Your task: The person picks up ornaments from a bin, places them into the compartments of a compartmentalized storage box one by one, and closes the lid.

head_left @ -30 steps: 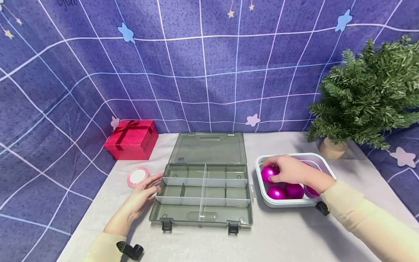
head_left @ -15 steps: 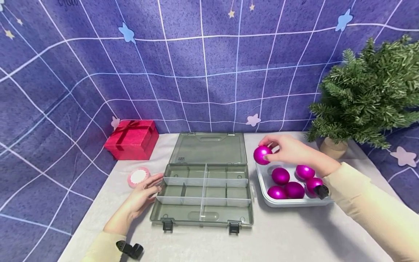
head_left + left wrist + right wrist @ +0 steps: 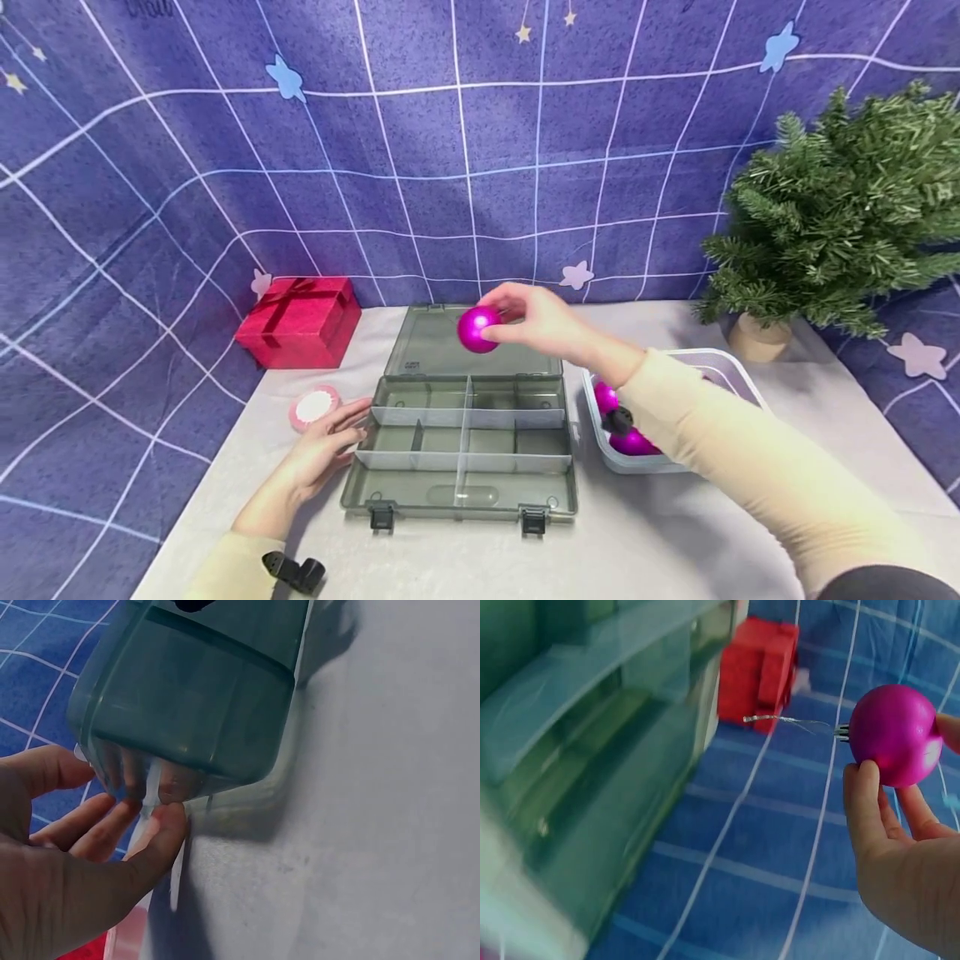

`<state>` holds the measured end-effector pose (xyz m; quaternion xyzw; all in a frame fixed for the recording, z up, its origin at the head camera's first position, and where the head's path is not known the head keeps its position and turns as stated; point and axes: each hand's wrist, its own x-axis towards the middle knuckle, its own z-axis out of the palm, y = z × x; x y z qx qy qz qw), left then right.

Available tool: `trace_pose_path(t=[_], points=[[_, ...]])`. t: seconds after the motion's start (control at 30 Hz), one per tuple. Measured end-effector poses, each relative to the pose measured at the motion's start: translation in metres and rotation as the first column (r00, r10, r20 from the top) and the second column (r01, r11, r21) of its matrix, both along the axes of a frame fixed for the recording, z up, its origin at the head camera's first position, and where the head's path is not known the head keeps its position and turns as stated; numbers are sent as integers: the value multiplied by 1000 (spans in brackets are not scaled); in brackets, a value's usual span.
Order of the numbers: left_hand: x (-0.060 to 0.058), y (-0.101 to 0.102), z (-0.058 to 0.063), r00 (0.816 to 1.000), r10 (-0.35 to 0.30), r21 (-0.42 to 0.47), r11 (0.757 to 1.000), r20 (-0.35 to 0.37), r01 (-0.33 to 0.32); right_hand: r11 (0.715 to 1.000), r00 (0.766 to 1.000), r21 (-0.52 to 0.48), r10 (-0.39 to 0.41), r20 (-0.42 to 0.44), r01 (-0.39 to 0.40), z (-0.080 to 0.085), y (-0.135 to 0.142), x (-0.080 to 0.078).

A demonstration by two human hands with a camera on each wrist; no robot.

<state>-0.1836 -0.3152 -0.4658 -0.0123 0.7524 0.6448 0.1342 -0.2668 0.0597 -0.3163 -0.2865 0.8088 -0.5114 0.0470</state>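
Between its thumb and fingers my right hand [image 3: 536, 321] pinches a shiny magenta Christmas bauble [image 3: 478, 329]. In the head view the bauble overlaps the raised lid of a grey-green see-through divider box [image 3: 498, 485]. A silver cap and a thin hanging string [image 3: 791, 721] show on the bauble in the right wrist view. My left hand [image 3: 322, 450] rests at the box's left side, fingertips against its wall, fingers relaxed. The box's compartments hold nothing. More magenta baubles [image 3: 633, 442] lie in a white tub [image 3: 622, 463] at right, partly hidden by my right sleeve.
A red gift box [image 3: 300, 323] with a dark ribbon stands at the back left. Near my left fingers lies a pink and white round roll [image 3: 315, 407]. A small artificial fir tree [image 3: 832, 217] rises at the back right, behind the tub.
My right hand has lifted a bauble out of the white tub and carried it left, over the divider box's lid. The left hand has stayed in place.
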Motion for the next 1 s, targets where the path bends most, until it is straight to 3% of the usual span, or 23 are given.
trace_pose_path(t=[0.23,0.5,0.8,1.0], points=[[-1,1,-1,1000,-12,15,1000,16,12,996,999,89,18,39,-21,-23,-60,1],[1,-3,-1,1000,9,13,1000,19,-10,987,994,160,-52,100,36,-63,-113,-2],[2,-4,4,1000,10,5,1000,13,-10,945,993,309,-115,-3,110,-90,-142,-1],[4,-3,4,1000,10,15,1000,15,-11,928,996,362,-82,-28,87,-97,-147,2]])
